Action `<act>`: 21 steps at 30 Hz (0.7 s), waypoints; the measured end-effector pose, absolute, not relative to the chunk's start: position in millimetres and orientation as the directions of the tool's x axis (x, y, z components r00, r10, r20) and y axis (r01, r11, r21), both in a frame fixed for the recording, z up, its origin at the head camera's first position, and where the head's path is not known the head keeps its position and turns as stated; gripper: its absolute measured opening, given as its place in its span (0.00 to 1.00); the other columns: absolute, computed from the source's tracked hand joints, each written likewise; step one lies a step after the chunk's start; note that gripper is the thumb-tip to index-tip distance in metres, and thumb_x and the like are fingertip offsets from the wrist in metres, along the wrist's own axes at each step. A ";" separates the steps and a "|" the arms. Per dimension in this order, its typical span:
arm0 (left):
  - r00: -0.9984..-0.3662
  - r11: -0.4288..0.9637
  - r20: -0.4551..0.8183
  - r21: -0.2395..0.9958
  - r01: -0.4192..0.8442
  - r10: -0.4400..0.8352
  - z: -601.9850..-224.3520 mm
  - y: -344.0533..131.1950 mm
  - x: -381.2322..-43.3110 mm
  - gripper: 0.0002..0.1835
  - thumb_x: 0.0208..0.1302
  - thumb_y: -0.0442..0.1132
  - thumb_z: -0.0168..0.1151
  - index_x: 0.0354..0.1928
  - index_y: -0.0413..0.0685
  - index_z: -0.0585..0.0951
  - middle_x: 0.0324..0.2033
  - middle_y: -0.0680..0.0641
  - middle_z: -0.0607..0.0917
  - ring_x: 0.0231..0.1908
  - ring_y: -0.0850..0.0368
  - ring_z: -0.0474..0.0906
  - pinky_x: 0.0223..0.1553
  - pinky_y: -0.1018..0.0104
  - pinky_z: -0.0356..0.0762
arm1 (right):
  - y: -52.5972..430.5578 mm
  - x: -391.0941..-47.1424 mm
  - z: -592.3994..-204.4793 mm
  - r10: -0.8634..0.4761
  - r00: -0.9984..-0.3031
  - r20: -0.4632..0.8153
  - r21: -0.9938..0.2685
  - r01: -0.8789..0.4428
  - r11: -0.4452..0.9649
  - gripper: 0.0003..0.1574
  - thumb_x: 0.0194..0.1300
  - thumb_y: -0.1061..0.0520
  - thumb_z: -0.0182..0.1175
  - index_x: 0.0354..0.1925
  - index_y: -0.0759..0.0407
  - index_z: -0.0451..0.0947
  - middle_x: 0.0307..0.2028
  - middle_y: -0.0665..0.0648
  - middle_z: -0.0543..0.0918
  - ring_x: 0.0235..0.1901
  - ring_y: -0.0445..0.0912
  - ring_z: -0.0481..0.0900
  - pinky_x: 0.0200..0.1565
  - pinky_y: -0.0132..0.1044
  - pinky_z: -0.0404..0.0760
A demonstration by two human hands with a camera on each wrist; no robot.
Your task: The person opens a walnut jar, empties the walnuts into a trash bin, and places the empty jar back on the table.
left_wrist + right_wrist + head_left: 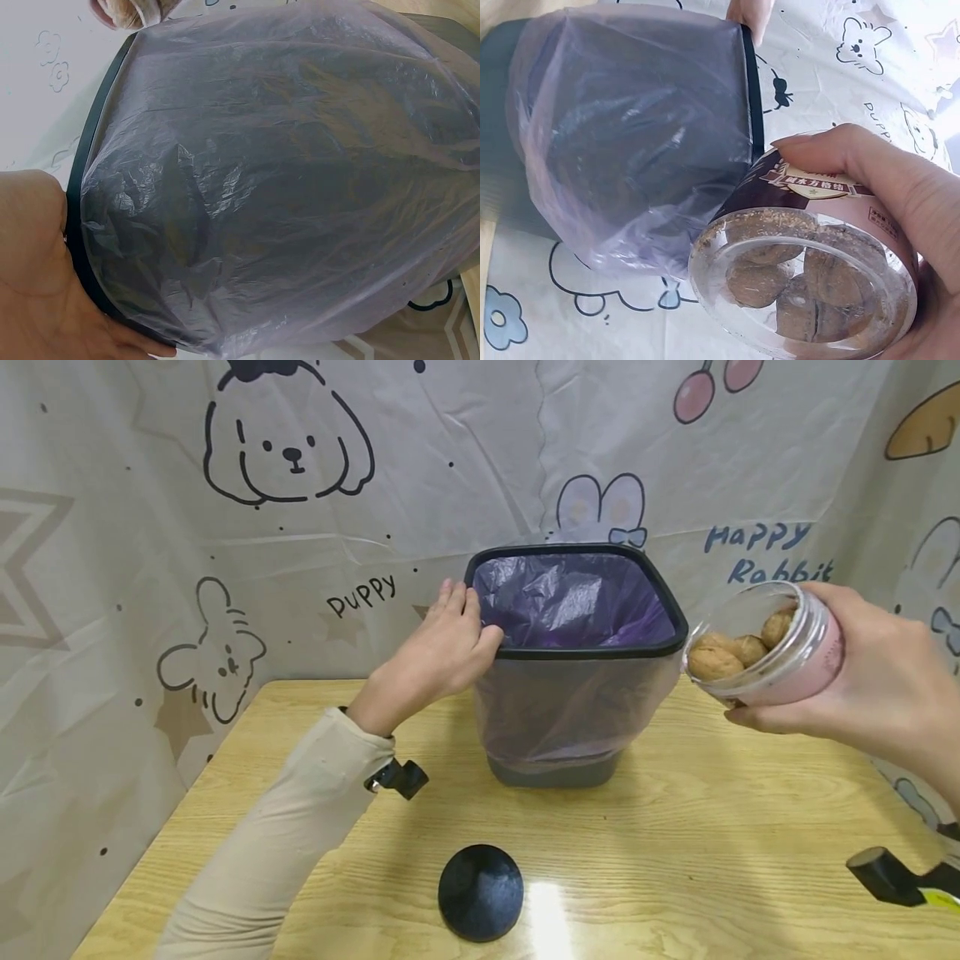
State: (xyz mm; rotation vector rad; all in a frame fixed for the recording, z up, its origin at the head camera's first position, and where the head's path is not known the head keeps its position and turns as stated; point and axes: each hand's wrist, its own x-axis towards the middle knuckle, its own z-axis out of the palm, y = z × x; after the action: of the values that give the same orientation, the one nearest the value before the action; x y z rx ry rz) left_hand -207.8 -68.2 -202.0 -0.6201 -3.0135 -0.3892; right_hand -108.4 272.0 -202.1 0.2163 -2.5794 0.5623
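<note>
A trash bin with a dark rim stands on the table, lined with a purple plastic bag folded down over its outside. My left hand holds the rim at its left front corner, thumb over the edge; in the left wrist view the palm lies against the rim. My right hand grips a clear plastic jar with a pink and dark label, tilted beside the bin's right rim. Several walnuts lie inside the jar, near its uncovered mouth; others show through its base in the right wrist view.
A round black lid lies on the wooden table in front of the bin. A cloth printed with cartoon animals hangs behind and at both sides.
</note>
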 end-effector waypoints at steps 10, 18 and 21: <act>-0.921 0.891 0.084 0.235 0.388 0.379 -202.1 -68.5 -207.6 0.37 0.71 0.49 0.29 0.72 0.28 0.45 0.73 0.32 0.41 0.73 0.43 0.29 0.72 0.58 0.32 | 269.6 -122.4 -185.0 -0.077 -0.858 0.507 -0.273 -0.245 0.930 0.75 0.24 0.45 0.85 0.68 0.67 0.59 0.52 0.75 0.71 0.44 0.71 0.71 0.40 0.67 0.70; -0.917 0.890 0.094 0.225 0.398 0.387 -203.2 -68.0 -207.9 0.36 0.71 0.48 0.29 0.72 0.27 0.46 0.73 0.31 0.43 0.73 0.41 0.31 0.72 0.57 0.33 | 268.9 -132.6 -182.0 -0.067 -0.866 0.495 -0.303 -0.245 0.921 0.75 0.24 0.48 0.85 0.68 0.66 0.59 0.51 0.75 0.72 0.44 0.70 0.71 0.41 0.65 0.69; -0.915 0.887 0.104 0.226 0.403 0.389 -203.1 -68.1 -207.9 0.36 0.71 0.48 0.30 0.71 0.26 0.47 0.73 0.30 0.43 0.73 0.41 0.32 0.72 0.57 0.35 | 269.6 -138.2 -177.1 -0.092 -0.850 0.518 -0.265 -0.262 0.928 0.75 0.23 0.49 0.85 0.68 0.67 0.58 0.51 0.75 0.72 0.44 0.70 0.72 0.42 0.66 0.69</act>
State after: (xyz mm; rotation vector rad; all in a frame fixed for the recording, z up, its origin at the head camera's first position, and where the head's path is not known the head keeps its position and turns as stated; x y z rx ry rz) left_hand -207.9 -68.1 -203.1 -0.6296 -2.9971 -0.3778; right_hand -138.2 269.6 -177.1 0.2531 -2.5706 0.4485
